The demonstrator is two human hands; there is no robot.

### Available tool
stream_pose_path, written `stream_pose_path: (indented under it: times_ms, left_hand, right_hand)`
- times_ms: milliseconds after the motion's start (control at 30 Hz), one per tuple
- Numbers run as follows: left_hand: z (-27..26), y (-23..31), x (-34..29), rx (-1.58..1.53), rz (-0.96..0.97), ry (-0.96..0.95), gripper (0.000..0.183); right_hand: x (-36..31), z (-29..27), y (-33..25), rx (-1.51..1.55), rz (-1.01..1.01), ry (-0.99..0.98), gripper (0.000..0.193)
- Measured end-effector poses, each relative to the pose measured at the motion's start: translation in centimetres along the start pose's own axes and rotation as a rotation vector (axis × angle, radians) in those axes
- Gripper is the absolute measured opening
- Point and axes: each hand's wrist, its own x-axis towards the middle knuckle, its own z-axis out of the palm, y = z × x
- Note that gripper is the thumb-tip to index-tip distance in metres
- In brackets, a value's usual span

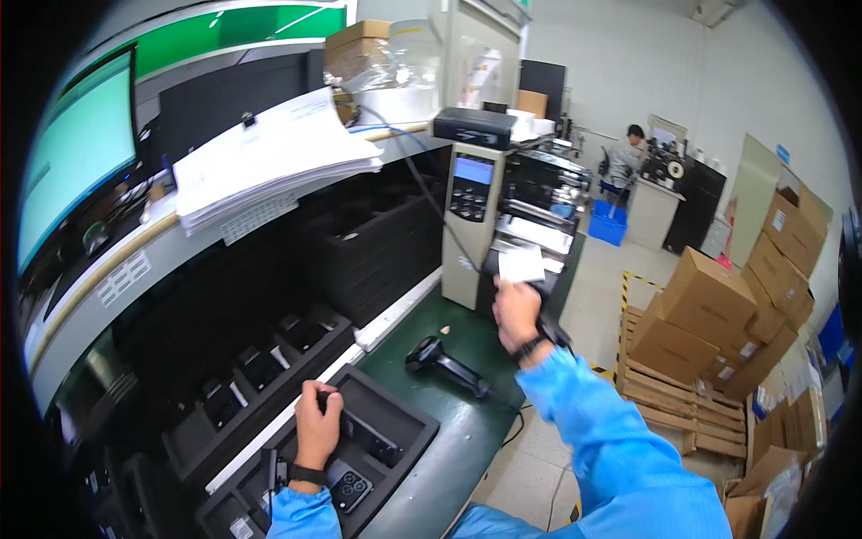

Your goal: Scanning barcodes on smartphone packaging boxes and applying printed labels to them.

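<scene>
Label (522, 265) — thin paper, light and floppy, at the printer (473, 225) mouth; right hand (516, 314) fingers pinch its lower edge. Left hand (318, 427) fingers closed on a slick, fragile phone (366, 435) in the tray (415, 420) — best gripped by its edges.

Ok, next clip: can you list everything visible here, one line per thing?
label slip: one, white, pinched in right hand
label printer: one, beige, on bench
barcode scanner: one, black, on green bench mat
phone: one, dark, in foam tray under left hand
foam tray: one, black, bench front
paper stack: one, white, on shelf
cardboard boxes: many, brown, on pallet at right
seated person: one, far back
left hand: on phone
right hand: raised at printer
</scene>
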Motion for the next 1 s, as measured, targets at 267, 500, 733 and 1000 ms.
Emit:
stream_pose_path:
  times_ms: [267, 500, 733, 1000]
  left_hand:
    - [-0.1, -0.6, -0.2, 0.046, -0.008, -0.016, 0.025]
    - [-0.3, -0.2, -0.1, 0.048, -0.034, -0.046, 0.030]
    - [-0.2, -0.2, -0.3, 0.117, 0.010, -0.043, 0.030]
    - [0.3, 0.3, -1.3, 0.538, 0.088, -0.198, 0.045]
  right_hand:
    - [-11.2, 2.4, -1.2, -0.661, 0.588, -1.384, 0.018]
    - [-11.9, 5.4, -1.2, -1.088, 0.542, -1.473, 0.016]
    - [-12.3, 5.2, -0.3, -1.137, 0.581, -1.486, 0.024]
    - [-10.3, 1.1, -1.3, -1.174, -0.256, -0.887, 0.035]
